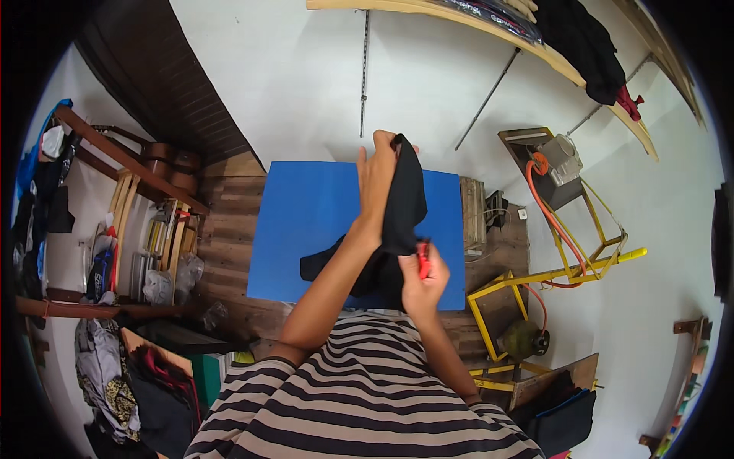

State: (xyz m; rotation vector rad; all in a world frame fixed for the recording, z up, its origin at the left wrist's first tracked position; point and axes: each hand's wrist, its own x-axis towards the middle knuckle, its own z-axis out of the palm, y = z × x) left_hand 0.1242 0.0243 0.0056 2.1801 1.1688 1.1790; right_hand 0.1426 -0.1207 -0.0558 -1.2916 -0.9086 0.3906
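My left hand [376, 176] is raised over the blue tabletop [306, 222], gripping the upper end of a black cloth garment [405, 195]. One of its fingers sticks out to the left of the fabric. From there the cloth hangs toward me, and its lower part lies bunched on the table under my left forearm. Closer to me, my right hand [425, 287] is closed around a small red-handled tool [423, 260]. The tool's tip is right at the lower edge of the raised cloth. It is too blurred to tell its exact kind or whether it touches the fabric.
Along the left stand shelves [138, 168] with bags and boxes. On the right is a yellow metal frame [566, 271] with an orange hose [541, 206] and a green gas cylinder [526, 338]. A wooden wall shelf [489, 27] holding dark clothes runs above the table's far side.
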